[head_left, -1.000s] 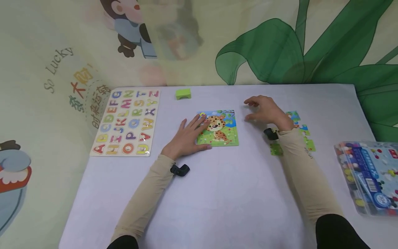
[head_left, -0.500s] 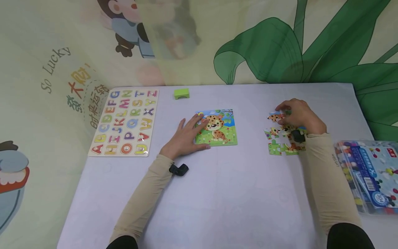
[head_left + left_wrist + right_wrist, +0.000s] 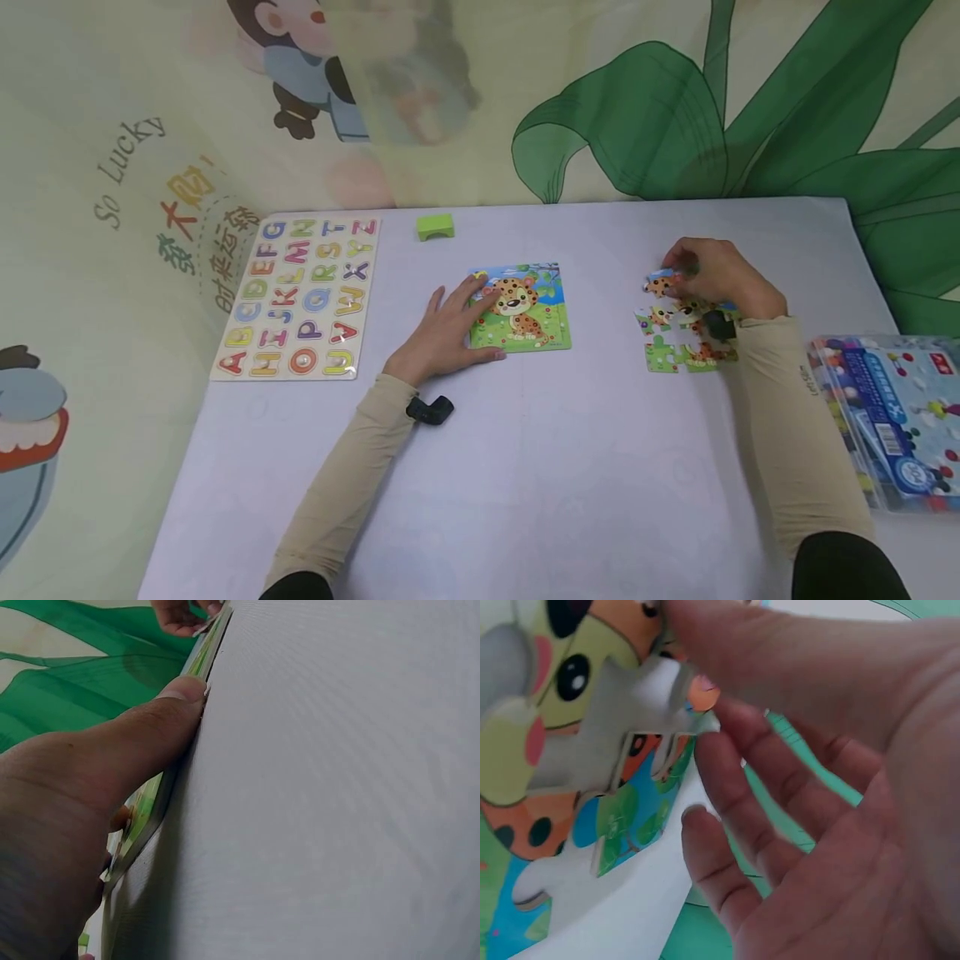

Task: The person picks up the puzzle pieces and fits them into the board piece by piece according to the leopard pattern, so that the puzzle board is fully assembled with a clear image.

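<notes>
A square leopard picture board lies flat in the middle of the table. My left hand rests spread on its left side; in the left wrist view the thumb touches the board's front edge. At the right lie several jigsaw puzzle pieces with a matching leopard print, some joined loosely with gaps. My right hand is over their far part and pinches a puzzle piece between thumb and fingers. That piece is largely hidden by the fingers. The right hand and wrist camera cover part of the pieces.
An alphabet board lies at the left. A green arch block stands near the back edge. A clear plastic case with colourful contents sits at the right edge. A printed curtain hangs behind the white table.
My right hand has moved right, from the space beside the board to the puzzle pieces, and its fingers have closed on one. The left hand has stayed on the board.
</notes>
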Motion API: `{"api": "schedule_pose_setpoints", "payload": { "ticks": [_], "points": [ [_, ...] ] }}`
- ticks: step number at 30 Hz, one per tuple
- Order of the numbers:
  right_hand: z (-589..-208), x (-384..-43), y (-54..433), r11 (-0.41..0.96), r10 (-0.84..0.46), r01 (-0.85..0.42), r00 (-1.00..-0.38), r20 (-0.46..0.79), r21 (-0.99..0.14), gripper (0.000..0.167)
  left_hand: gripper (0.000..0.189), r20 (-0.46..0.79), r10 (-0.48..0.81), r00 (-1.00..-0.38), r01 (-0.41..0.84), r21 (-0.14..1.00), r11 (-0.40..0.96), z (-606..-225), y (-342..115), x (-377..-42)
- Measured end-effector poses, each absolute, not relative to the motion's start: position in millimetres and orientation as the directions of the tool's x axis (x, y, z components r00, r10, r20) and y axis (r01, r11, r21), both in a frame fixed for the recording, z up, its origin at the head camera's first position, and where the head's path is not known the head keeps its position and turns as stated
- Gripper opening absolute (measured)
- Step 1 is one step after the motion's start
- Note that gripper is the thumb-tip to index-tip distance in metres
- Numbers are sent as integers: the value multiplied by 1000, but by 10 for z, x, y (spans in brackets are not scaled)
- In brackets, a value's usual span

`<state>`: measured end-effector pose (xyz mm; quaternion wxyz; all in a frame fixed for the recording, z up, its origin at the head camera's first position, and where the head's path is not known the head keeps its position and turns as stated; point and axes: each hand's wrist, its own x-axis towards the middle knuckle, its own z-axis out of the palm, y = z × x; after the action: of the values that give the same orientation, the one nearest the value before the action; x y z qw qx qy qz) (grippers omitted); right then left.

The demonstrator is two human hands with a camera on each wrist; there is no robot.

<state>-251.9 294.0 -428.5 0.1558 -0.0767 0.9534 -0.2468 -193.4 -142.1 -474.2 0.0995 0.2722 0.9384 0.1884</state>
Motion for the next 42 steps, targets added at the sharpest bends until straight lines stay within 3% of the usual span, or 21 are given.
{"api": "schedule_pose_setpoints", "payload": {
  "ticks": [18, 33, 42],
  "points": [
    [-4331, -2509, 2810, 825, -263, -131, -950, -168, -549, 34, 98, -89, 547, -832, 471, 407, 783, -4760, -1442, -1942],
    [-4268, -2500, 2783, 849, -239, -81, -940, -243, -522, 42, 98, -88, 545, -834, 469, 406, 784, -4754, -1437, -1925],
    [-4269, -2476, 2722, 824, -203, -138, -977, -59, -549, 37, 97, -90, 545, -834, 468, 406, 785, -4758, -1440, -1923]
  ]
}}
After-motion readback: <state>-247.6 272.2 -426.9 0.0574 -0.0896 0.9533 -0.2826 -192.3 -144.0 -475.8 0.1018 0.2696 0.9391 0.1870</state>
